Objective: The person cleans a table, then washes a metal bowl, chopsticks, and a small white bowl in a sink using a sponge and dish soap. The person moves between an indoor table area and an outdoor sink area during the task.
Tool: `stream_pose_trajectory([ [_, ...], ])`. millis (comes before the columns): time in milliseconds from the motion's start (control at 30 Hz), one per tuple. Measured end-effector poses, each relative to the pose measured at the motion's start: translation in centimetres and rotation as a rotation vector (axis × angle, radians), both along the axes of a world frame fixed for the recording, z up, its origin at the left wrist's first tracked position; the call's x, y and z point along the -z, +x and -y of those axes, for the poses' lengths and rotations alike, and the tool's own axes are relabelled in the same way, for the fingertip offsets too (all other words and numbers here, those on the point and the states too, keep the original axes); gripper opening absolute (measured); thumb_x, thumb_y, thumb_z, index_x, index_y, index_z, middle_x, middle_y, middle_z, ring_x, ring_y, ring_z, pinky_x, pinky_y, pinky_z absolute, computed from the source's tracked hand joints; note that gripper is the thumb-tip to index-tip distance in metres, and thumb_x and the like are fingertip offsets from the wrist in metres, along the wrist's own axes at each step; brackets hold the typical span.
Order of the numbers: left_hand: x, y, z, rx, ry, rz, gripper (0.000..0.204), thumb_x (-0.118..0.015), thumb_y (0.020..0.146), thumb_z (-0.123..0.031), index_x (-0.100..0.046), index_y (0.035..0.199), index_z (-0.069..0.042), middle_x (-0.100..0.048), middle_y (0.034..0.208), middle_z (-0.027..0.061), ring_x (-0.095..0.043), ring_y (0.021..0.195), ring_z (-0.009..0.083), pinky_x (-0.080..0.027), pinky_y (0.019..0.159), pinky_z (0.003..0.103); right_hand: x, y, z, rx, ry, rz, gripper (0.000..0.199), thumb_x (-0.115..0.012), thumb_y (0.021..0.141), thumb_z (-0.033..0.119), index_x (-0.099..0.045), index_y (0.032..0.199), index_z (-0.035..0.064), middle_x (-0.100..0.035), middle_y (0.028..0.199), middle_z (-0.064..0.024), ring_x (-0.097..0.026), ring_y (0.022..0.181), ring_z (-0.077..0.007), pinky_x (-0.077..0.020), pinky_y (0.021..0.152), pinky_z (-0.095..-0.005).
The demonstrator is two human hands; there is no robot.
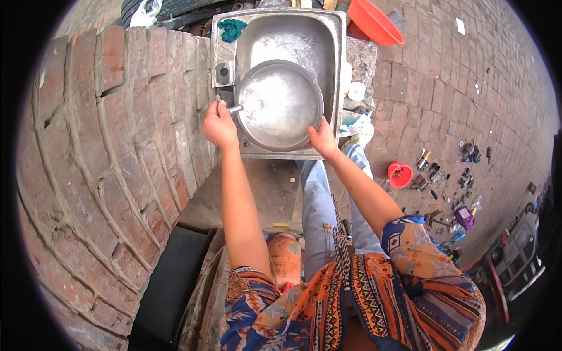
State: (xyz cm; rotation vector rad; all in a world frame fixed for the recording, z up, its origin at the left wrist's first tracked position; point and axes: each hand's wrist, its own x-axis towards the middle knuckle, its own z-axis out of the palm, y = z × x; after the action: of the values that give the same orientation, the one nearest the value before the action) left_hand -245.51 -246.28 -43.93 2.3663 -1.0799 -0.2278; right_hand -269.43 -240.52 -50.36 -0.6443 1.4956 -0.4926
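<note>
A wide, round silver metal pan (275, 111) is over the near part of a steel sink (338, 64). My right hand (323, 139) grips its rim at the near right, thumb on the edge. My left hand (220, 126) is at the sink's left side, its fingers closed around what looks like a small metal tap (235, 109) whose short stem reaches toward the pan's left rim. The fingers hide most of that piece. Bright glare inside the pan conceals whether it holds water. A dark green cloth (231, 30) lies on the sink's far left corner.
A brick wall (111, 146) runs along the left. An orange-red basin (376, 22) lies beyond the sink to the right. On the brick paving are a small red bowl (400, 175), scattered small items and a purple packet (464, 218). An orange cylinder (285, 257) stands below my left arm.
</note>
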Motion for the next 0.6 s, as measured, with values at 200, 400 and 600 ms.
stream_pose_trajectory([
  [200,0.4,-0.7,-0.4,-0.023,0.055,0.068,0.024,-0.058,0.084,-0.023,-0.065,0.099,-0.004,-0.066,0.086,0.0148,-0.063,0.075,0.0307,-0.048,0.066,0.038,-0.3,0.3,-0.4,-0.009,-0.036,-0.028,0.056,-0.051,0.08,0.01,-0.034,0.133,0.0039,-0.064,0.092,-0.0189,-0.066,0.074,-0.0258,-0.0528,0.068,-0.0352],
  [400,1.4,-0.5,-1.4,0.133,-0.08,0.022,0.03,-0.055,0.083,-0.01,-0.056,0.111,0.001,-0.063,0.103,0.0161,-0.057,0.095,0.0337,-0.043,0.083,0.041,-1.2,0.5,-0.3,-0.009,-0.01,0.001,0.054,-0.051,0.08,0.008,-0.035,0.131,0.0037,-0.063,0.094,-0.0186,-0.066,0.073,-0.0266,-0.0526,0.068,-0.0356],
  [600,1.3,1.2,-1.7,0.211,0.046,-0.024,0.034,-0.061,0.082,-0.014,-0.057,0.112,0.001,-0.061,0.101,0.0163,-0.053,0.094,0.0326,-0.041,0.084,0.04,-0.6,-0.4,-0.3,-0.034,-0.004,-0.015,0.06,-0.051,0.076,0.014,-0.034,0.133,0.0052,-0.063,0.088,-0.0226,-0.065,0.073,-0.0311,-0.0502,0.074,-0.0392],
])
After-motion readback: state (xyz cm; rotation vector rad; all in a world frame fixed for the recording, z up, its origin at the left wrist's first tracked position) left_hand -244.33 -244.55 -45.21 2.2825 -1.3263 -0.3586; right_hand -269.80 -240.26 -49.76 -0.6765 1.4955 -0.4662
